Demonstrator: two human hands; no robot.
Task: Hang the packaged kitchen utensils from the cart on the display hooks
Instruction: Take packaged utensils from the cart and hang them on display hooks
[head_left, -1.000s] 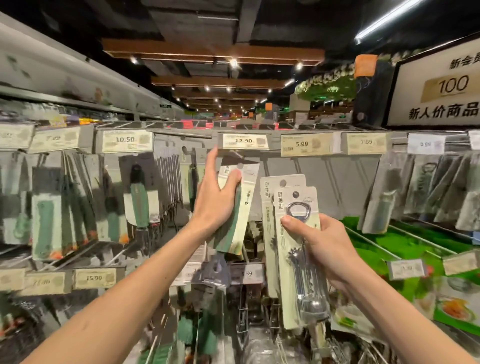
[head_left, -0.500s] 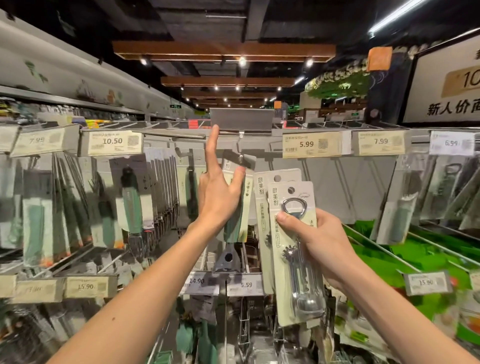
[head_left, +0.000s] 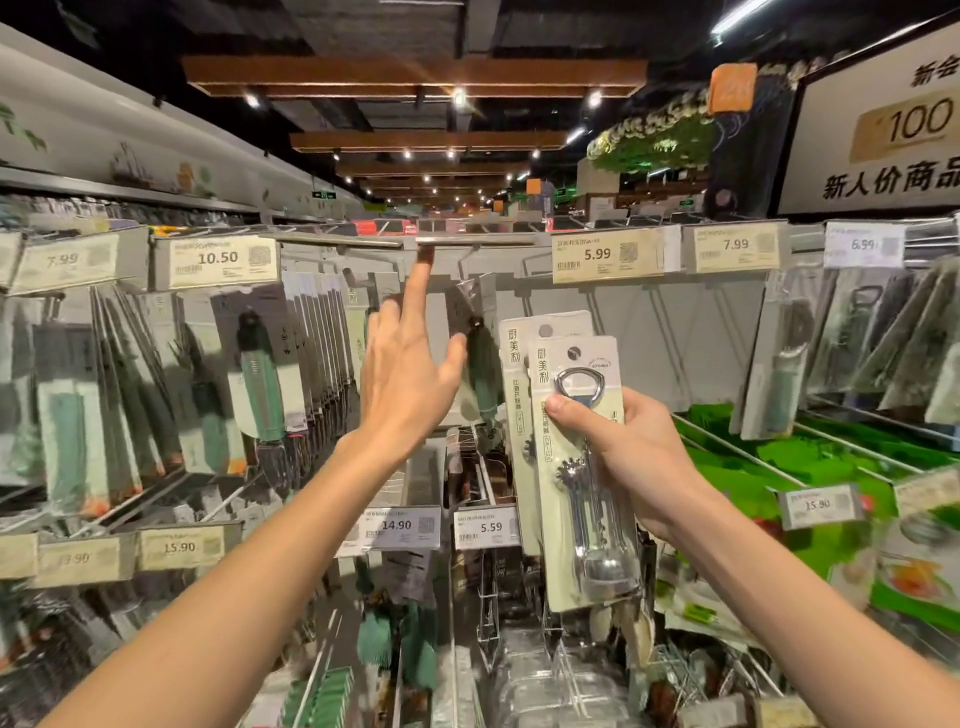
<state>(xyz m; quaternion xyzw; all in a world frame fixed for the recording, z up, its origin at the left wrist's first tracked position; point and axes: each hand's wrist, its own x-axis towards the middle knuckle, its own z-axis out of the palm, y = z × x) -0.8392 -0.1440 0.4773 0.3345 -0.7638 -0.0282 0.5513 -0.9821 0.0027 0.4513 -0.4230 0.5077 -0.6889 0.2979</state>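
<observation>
left hand (head_left: 410, 374) at frame centre, raised, fingers spread, holding nothing. Index finger (head_left: 418, 296) points straight up, tip at the underside of the grey metal label strip (head_left: 475, 240) on the top rail

right hand (head_left: 628, 452) right of centre, gripping two packs together, thumb across the front:
- front cream card pack (head_left: 582, 545): chrome winged corkscrew with a bottle-opener head under a clear blister, hang hole at top
- rear cream card pack (head_left: 519, 415): same card style, offset up and left behind the first, contents mostly hidden

both upright, in front of the display, on no hook

dark hanging pack with green handle (head_left: 482, 364) is under the grey strip, between the left thumb and the held packs. It's blurred; can't tell if the thumb touches it

row of hanging green-handled utensil packs (head_left: 260, 384) fills the left of the frame under the yellowish 10.50 price label (head_left: 215, 260). Yellowish 5.99 price label (head_left: 605, 254) sits on the rail above the held packs; the hook below it looks bare

white sign with "100" (head_left: 893, 130) upper right
</observation>
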